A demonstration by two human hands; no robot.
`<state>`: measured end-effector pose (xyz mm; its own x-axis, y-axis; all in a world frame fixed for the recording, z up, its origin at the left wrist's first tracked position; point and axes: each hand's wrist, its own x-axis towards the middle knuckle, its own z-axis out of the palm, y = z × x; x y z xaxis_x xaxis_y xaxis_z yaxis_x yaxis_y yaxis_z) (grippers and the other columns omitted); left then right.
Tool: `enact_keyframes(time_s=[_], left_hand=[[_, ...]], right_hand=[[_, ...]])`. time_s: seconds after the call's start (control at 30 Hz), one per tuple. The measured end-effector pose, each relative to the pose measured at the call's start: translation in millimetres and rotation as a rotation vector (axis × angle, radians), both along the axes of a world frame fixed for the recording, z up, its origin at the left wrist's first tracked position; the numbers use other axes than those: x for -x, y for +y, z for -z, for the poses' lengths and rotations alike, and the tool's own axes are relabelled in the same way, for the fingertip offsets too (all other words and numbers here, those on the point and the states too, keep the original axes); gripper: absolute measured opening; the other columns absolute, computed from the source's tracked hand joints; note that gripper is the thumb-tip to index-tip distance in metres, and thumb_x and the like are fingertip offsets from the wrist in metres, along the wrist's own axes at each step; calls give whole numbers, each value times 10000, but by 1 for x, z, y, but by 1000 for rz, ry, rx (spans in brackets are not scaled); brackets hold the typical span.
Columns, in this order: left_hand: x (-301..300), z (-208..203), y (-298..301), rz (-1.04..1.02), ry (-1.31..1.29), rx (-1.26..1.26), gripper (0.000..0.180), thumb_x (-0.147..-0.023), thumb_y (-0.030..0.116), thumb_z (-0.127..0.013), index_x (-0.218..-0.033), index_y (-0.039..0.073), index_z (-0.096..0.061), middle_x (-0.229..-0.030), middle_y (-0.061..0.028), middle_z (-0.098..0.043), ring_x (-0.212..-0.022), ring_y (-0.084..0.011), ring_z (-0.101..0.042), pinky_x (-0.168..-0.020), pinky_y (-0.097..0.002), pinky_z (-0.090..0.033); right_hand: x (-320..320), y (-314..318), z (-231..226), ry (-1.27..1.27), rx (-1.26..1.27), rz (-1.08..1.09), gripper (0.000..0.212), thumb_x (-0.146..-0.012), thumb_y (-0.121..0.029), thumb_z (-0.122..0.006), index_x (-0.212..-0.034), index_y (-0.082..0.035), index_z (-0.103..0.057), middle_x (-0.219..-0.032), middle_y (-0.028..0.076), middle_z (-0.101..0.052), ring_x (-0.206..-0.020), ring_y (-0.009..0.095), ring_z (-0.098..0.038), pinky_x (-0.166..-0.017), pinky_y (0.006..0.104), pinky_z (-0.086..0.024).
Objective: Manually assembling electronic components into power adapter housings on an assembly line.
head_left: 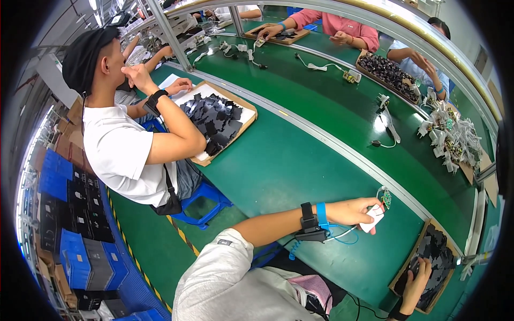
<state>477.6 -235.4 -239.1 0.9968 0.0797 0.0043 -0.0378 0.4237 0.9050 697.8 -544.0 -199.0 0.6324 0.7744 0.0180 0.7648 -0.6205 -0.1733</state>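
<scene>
My left hand [350, 212] is closed around a small white plastic housing [373, 218]. A green circuit board [386, 199] with thin red and black wires stands out at its far end. A white cable [342, 234] runs from the housing back under my wrist, which wears a blue band and a black strap. Farther right, my right hand [416, 284] is down in a cardboard tray [454, 251] of black sheet pieces [436, 254]. Its thumb and fingers are curled about a black sheet piece [414, 266], whose outline merges with the pile.
Left of me, a person in a white shirt sits by another tray [243, 134] of black pieces. Beyond the metal rail [316, 128], a green belt [321, 96] carries cabled boards [384, 115]. A heap of white housings [450, 131] lies far right. Other people work opposite.
</scene>
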Motion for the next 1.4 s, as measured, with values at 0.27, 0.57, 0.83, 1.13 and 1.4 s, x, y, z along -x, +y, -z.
enact_keyframes(time_s=[0.27,0.57,0.83,1.13,1.4], left_hand=[[2,-1,0,-14,-10,8,373,-957,51,-470,-1318,26,-380,-961,-160,-686,-861,-144,-649,-704,-267,-501],[3,-4,0,-9,-8,-22,373,-956,54,-470,-1317,26,-382,-964,-152,-683,-857,-144,-648,-698,-267,-500],[3,-3,2,-5,-17,-24,379,-957,51,-467,-1323,27,-374,-959,-143,-681,-857,-142,-645,-706,-268,-499],[5,-4,1,-7,-8,-24,375,-959,46,-462,-1322,24,-371,-965,-142,-676,-850,-139,-643,-713,-270,-500],[6,-5,1,-10,-2,-33,365,-958,44,-463,-1312,28,-380,-942,-138,-688,-834,-131,-636,-678,-263,-482]], right_hand=[[0,9,-1,-171,-72,-130,484,-714,103,-645,-1170,-19,-541,-1204,177,-503,-1162,389,-469,-969,460,-386],[-12,8,-8,-146,-138,-134,443,-746,92,-608,-1172,-5,-535,-1130,178,-516,-1019,386,-506,-866,422,-427],[-49,-2,-1,-43,-189,-16,308,-835,60,-585,-1137,16,-544,-998,157,-548,-867,292,-525,-790,344,-445],[-72,-15,6,-121,-392,-35,195,-957,-91,-563,-1073,65,-580,-941,173,-623,-818,264,-588,-765,340,-467],[-73,-22,-4,-116,-369,141,214,-960,-124,-564,-1019,78,-606,-933,190,-666,-806,271,-632,-746,347,-483]])
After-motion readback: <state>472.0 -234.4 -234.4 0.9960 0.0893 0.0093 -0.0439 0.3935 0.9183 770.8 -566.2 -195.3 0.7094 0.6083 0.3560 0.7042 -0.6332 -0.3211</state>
